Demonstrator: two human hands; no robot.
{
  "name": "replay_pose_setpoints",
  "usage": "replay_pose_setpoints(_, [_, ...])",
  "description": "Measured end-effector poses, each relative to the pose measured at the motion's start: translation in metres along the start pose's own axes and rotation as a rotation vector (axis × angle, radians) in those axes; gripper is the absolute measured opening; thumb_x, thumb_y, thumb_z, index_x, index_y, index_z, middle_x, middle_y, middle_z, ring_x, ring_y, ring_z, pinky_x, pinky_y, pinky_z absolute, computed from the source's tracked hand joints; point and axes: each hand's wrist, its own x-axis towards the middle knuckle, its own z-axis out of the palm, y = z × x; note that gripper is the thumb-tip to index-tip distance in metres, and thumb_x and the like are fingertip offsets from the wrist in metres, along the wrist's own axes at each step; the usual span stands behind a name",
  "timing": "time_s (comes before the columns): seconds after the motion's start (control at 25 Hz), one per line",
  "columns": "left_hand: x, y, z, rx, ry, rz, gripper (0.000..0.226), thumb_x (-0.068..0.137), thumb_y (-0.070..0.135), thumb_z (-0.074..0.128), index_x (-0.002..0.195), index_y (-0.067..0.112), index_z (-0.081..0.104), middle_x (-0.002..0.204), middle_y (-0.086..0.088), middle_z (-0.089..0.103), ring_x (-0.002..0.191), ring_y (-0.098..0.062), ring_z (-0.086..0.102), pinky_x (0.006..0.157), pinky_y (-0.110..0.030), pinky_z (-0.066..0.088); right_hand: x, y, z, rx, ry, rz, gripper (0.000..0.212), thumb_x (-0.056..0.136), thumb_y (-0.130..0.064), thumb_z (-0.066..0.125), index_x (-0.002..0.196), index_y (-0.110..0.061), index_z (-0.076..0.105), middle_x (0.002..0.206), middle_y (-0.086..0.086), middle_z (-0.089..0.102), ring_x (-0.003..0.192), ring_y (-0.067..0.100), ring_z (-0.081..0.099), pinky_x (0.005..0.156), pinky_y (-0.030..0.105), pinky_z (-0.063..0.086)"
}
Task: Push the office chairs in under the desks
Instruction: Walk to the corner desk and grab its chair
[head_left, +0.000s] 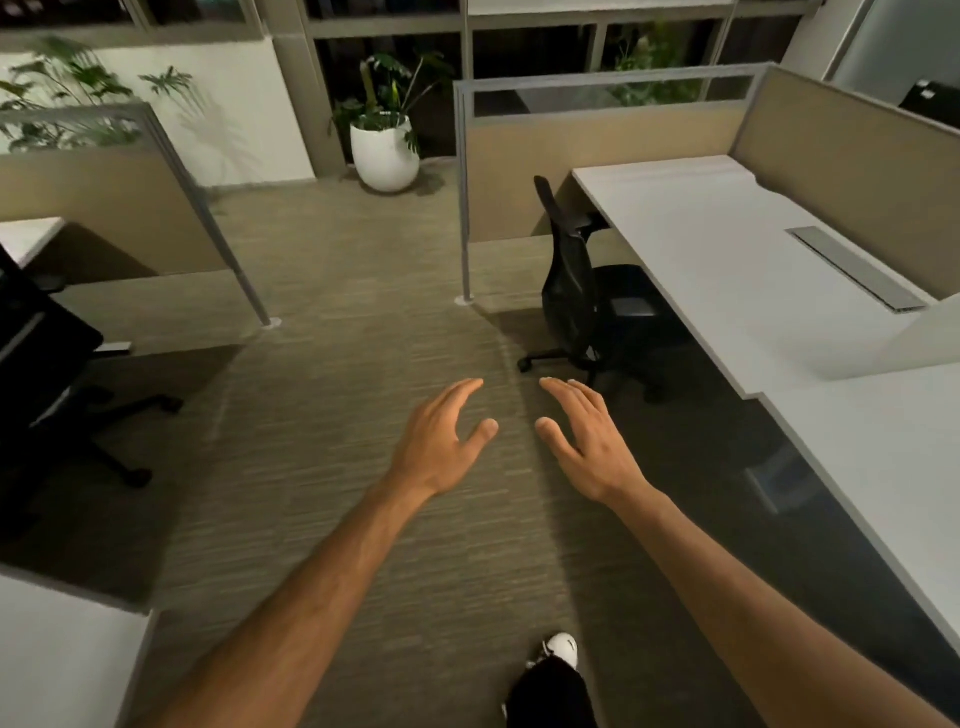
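Chairs were what the job turned on, and the nearest one to deal with, a black chair (576, 291), stood ahead of the fingers and a little to their right, well apart from them. Its back faced the aisle and its seat sat only partly under the white table (727, 260), with the wheeled base out on the carpet (337, 312). A second black chair (47, 364) stood far off to the left of the fingers, turned at an angle beside another table, and looked to be out as well.

Both hands were stretched forward over the carpet and held nothing. The left hand (441, 441) and the right hand (587, 441) hung close together, palms down, the fingers (462, 395) spread and slightly curled, thumbs pointing toward each other. A white shoe (563, 649) showed below them, so the person seemed to be mid-stride toward the chair on the right.

To do this step well, I judged that the hands should land on the top of the chair back, one on each side, so the push ran straight and the seat did not swivel. The push should aim square at the table edge, slow and even, since wheels on carpet can catch and turn the chair aside. The armrests might strike the table edge, so it would be wise to ease off near the end.
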Motion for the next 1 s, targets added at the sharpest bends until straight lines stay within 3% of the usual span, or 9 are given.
replay_pose_setpoints(0.12, [0.046,-0.026,-0.007,-0.009,0.000,-0.041,0.060,0.099,0.041,0.063,0.153,0.023,0.044,0.157,0.002,0.045,0.143,-0.015,0.040,0.117,-0.033,0.030,0.064,0.013,0.015,0.004,-0.017,-0.027,0.075,0.098,-0.069,0.027,0.157,-0.022,0.033,0.162,-0.002,0.036,0.153,0.017,0.017,0.124,0.041,0.022])
replay_pose_setpoints(0.4, [0.191,-0.061,-0.059,0.107,0.055,-0.078,0.060,0.100,0.034,0.064,0.153,0.017,0.044,0.158,-0.003,0.043,0.146,-0.020,0.037,0.113,-0.021,0.018,0.244,0.039,0.013,-0.047,-0.085,-0.130,0.073,0.102,-0.065,0.030,0.158,-0.020,0.031,0.163,0.003,0.035,0.153,0.023,0.017,0.124,0.050,0.023])
replay_pose_setpoints(0.6, [0.274,-0.085,-0.084,0.086,0.161,-0.138,0.058,0.100,0.037,0.064,0.152,0.021,0.045,0.156,0.000,0.046,0.143,-0.020,0.040,0.111,-0.024,0.024,0.348,0.049,0.012,-0.013,-0.089,-0.175,0.074,0.102,-0.067,0.031,0.159,-0.021,0.029,0.164,0.003,0.032,0.154,0.021,0.015,0.125,0.046,0.019])
replay_pose_setpoints(0.76, [0.328,-0.129,-0.081,0.075,0.108,-0.205,0.058,0.100,0.039,0.063,0.153,0.024,0.044,0.157,0.003,0.045,0.143,-0.017,0.039,0.106,-0.018,0.021,0.416,0.070,0.033,-0.037,-0.114,-0.174,0.072,0.102,-0.066,0.032,0.160,-0.024,0.026,0.166,0.002,0.029,0.156,0.022,0.009,0.126,0.047,0.016])
replay_pose_setpoints(1.0, [0.441,-0.212,-0.085,0.085,0.026,-0.173,0.059,0.099,0.041,0.063,0.152,0.024,0.045,0.155,0.001,0.047,0.142,-0.019,0.042,0.114,-0.029,0.028,0.526,0.109,0.069,-0.065,-0.174,-0.083,0.082,0.094,-0.078,0.022,0.160,-0.029,0.022,0.167,-0.001,0.026,0.156,0.020,0.006,0.126,0.049,0.014])
